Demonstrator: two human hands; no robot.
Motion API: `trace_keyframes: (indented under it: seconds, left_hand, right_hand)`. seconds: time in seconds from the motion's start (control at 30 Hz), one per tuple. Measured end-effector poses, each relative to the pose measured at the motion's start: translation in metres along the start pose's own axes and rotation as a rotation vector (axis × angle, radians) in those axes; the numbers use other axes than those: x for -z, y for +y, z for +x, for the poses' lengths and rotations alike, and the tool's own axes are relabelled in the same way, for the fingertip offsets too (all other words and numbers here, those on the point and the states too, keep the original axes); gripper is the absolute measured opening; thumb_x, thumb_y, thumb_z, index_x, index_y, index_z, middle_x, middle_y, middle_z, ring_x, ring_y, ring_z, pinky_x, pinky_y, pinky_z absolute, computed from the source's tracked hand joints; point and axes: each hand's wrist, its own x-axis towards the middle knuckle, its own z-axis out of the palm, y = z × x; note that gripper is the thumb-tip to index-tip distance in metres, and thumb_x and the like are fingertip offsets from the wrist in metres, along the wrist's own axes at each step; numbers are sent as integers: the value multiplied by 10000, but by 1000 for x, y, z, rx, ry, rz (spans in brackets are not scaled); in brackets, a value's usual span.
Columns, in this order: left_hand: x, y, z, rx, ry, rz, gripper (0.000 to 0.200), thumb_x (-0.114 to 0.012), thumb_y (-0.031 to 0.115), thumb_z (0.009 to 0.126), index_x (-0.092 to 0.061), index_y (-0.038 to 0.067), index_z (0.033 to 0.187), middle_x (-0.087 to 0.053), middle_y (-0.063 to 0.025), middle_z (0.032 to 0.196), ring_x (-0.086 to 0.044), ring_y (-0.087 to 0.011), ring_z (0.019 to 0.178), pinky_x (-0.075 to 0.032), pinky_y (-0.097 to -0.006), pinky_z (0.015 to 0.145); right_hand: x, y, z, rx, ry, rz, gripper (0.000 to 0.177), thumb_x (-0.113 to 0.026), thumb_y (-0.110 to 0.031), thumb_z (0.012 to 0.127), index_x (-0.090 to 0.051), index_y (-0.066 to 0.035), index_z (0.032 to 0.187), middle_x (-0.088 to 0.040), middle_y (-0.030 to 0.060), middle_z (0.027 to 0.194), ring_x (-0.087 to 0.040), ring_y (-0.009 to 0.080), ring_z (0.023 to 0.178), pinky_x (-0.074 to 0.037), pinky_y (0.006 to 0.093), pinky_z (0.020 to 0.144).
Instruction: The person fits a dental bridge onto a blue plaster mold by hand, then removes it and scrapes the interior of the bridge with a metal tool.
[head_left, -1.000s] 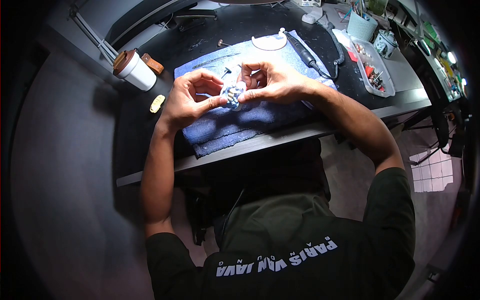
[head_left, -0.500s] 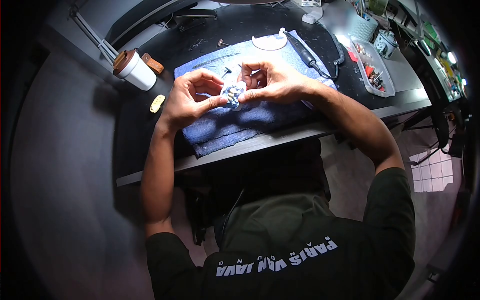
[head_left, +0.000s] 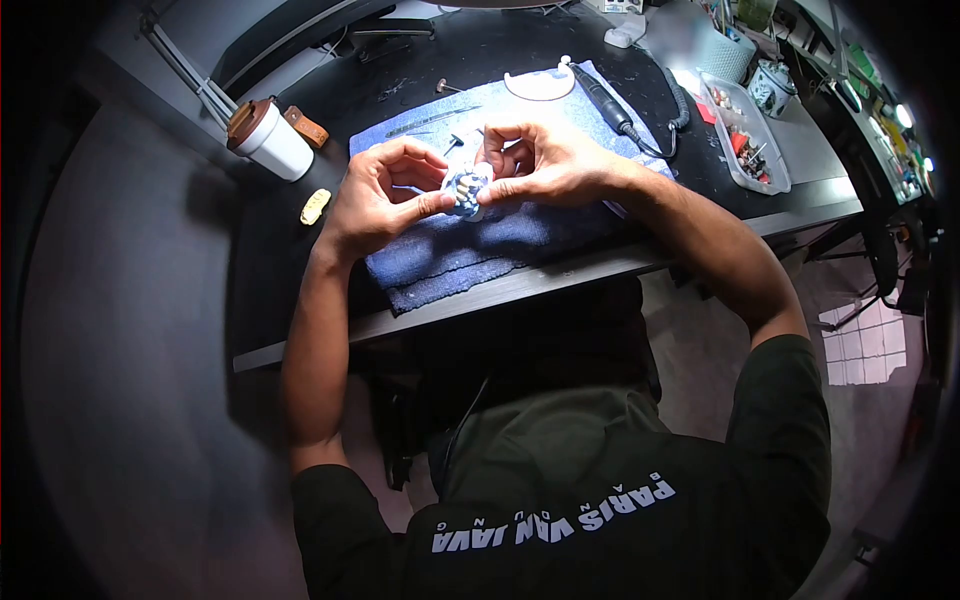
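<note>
Between my two hands is a small blue and white dental model with tooth-shaped parts, held above a blue towel. My left hand grips its left side, the thumb pressed on the near edge and the fingers curled behind. On the other side, my right hand pinches it with thumb and bent fingers. Fingertips hide part of the model. Just beyond it on the towel lie a small dark-headed tool and a thin metal instrument.
A corded handpiece rests at the towel's right, near a white curved piece. Left stand a white cup with brown lid and a yellowish cast piece. A clear plastic box of small parts sits at right.
</note>
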Motion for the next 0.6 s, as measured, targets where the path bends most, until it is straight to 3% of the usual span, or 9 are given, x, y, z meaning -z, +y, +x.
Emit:
trace_keyframes:
  seconds: [0.1,0.2,0.4,0.5,0.6]
  left_hand:
    - [0,1,0,9,-2,-14,387,-947,132,820,-712,31,1110,-779,-102,1011,-758,-174,970,-611,-338,933]
    - [0,1,0,5,2,-4,387,-946,132,821,-713,33,1113,-779,-104,1018,-760,-177,972,-611,-339,934]
    - [0,0,0,15,1,-1,388,-948,134,818,-715,39,1114,-780,-101,1028,-761,-174,976,-609,-338,945]
    - [1,-1,0,11,0,10,389,-949,134,817,-715,42,1113,-780,-96,1029,-760,-170,976,-609,-337,947]
    - [0,0,0,10,2,14,387,-949,134,817,-714,43,1111,-780,-95,1026,-760,-168,975,-610,-335,946]
  right_hand:
    - [0,-5,-1,-33,-4,-1,327,-905,-217,900,-661,-50,1041,-753,47,951,-719,98,889,-585,270,823]
    - [-3,-3,-1,8,50,77,401,-937,-331,855,-654,-51,909,-690,32,891,-653,101,800,-569,303,748]
    - [-3,0,-1,16,46,46,405,-934,-343,857,-648,-60,903,-690,33,894,-645,103,801,-566,313,760]
    - [-3,-2,-1,7,54,31,404,-934,-338,857,-645,-58,902,-689,32,895,-642,99,799,-563,306,751]
    - [0,-4,-1,-40,-2,-15,320,-902,-209,903,-659,-49,1036,-748,48,932,-718,103,893,-588,277,812]
